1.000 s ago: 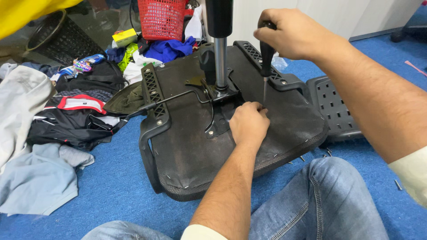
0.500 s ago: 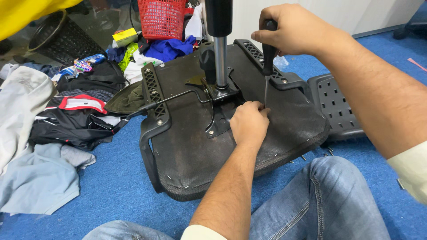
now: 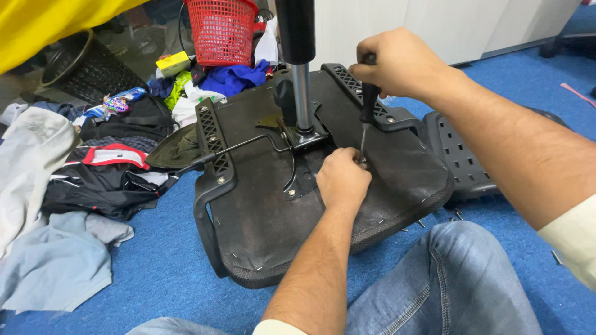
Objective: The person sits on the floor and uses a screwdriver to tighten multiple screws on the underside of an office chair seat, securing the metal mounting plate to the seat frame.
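An upturned black office chair seat lies on the blue carpet, its metal gas column standing up from the centre plate. My right hand grips the black handle of a screwdriver held upright, its tip down on the seat's underside. My left hand rests on the seat with its fingers pinched around the screwdriver tip, right beside the centre plate. A thin black lever sticks out to the left of the plate.
A pile of clothes covers the floor at left. A red plastic basket stands behind the seat, a black mesh bin at far left. A black perforated chair part lies at right. My jeans-clad knee is in front.
My right hand has shifted slightly on the screwdriver handle, and the view has drifted a little. My left hand stays at the tip.
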